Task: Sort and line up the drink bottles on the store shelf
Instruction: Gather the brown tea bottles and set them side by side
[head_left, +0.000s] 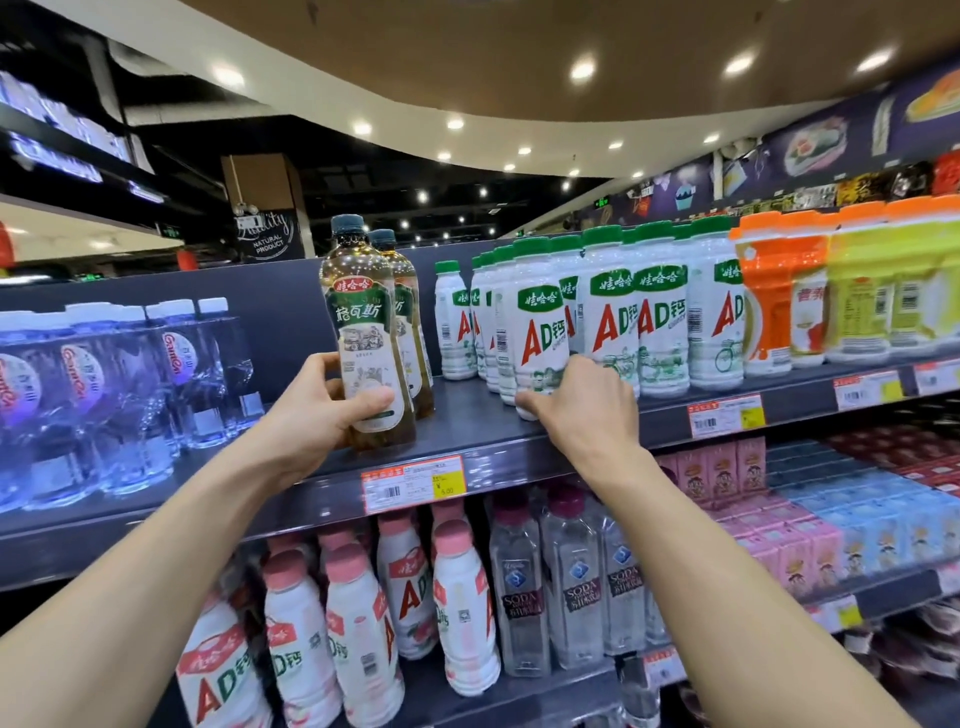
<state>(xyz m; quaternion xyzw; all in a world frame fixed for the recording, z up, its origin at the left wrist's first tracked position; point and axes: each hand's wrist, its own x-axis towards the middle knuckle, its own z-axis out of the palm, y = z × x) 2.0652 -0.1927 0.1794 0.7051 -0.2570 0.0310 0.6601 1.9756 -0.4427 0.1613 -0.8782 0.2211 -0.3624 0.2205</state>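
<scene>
Store shelf (467, 421) | left hand (319, 410) grips amber bottle (363, 332) | right hand (587, 405) grips white AD bottle (540, 332)

We see our left hand (317, 410) and right hand (587, 415) bare, forearms (156, 566) bare too (slim, lengthened by the wide lens).

Amber bottles (371, 338) w/ dark caps: 2. Hands: 2, i.e. left hand (317, 410) & right hand (582, 405). Green-cap white bottles (540, 332): approx 10, rear ones overlap. Orange-cap bottles (763, 291): approx 5. Orange price tags (413, 483), upper row: 4.
</scene>
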